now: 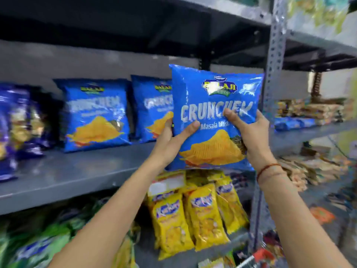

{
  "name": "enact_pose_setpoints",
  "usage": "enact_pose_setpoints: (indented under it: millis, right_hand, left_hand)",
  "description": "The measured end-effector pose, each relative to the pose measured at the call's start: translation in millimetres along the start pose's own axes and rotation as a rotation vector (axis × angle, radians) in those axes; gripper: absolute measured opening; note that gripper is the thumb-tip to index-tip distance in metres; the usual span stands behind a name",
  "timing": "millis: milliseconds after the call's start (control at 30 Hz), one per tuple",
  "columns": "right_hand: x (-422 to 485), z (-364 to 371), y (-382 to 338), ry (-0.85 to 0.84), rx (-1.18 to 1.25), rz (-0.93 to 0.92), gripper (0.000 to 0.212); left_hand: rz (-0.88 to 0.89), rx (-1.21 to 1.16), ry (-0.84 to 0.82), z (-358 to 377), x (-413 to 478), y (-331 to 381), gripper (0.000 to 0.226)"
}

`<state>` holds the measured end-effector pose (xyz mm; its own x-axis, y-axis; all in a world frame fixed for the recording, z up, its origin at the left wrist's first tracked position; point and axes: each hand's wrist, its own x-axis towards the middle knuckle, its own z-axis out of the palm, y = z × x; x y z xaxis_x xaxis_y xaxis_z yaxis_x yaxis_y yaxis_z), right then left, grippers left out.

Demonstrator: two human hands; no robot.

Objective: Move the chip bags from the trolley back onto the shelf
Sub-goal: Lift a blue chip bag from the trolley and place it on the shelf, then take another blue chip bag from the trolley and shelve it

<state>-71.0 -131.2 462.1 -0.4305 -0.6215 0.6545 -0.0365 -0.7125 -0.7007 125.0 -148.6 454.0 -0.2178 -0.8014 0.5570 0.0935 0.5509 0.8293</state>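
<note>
I hold a blue Crunchex chip bag (214, 105) upright in front of the grey shelf (81, 175). My left hand (172, 140) grips its lower left side and my right hand (249, 136) grips its lower right side, thumbs on the front. Two matching blue chip bags stand on the shelf behind it: one (94, 115) at centre left, and another (152, 107) partly hidden by the held bag. A red and metal bit at the bottom edge may be the trolley (257, 258); most of it is out of view.
Dark blue snack bags (13, 128) stand at the shelf's left end. Yellow snack packets (195, 211) and green bags (38, 242) fill the shelf below. A perforated metal upright (274, 59) stands to the right, with more packets (309, 113) beyond it.
</note>
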Motion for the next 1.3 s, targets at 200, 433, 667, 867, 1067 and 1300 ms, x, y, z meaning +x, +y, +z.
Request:
enact_pose_setpoints:
  millis: [200,433,667,867,1067,1300]
  right_hand:
    - [36.3,77.4,9.3,-0.132,-0.005,0.014,0.061]
    - [58.8,112.4,46.9,-0.213,-0.153,0.052,0.061]
    - [62.6,110.5,75.1,-0.229,-0.332,0.178,0.089]
    - [33.5,67.9,58.9,-0.097,-0.326,0.117,0.067]
    - [-42.9,-19.7,45.3,0.061,-0.343,0.080,0.034]
    - [-160.4,-147.9,85.1,0.248,-0.551,0.318,0.029]
  left_hand:
    - [-0.026,0.071,0.170,-61.2,26.8,13.1,0.054]
    - [-0.182,0.061,0.276,-86.1,51.1,-13.2,0.058]
    - [-0.321,0.251,0.236,-83.9,60.5,-28.7,0.072]
    - [0.085,0.727,0.434,-56.6,11.8,-19.3,0.069]
    - [0.330,0.718,0.152,18.9,-57.3,-37.5,0.040]
    - [0.211,0.591,-0.249,125.8,-123.8,-118.8,0.029]
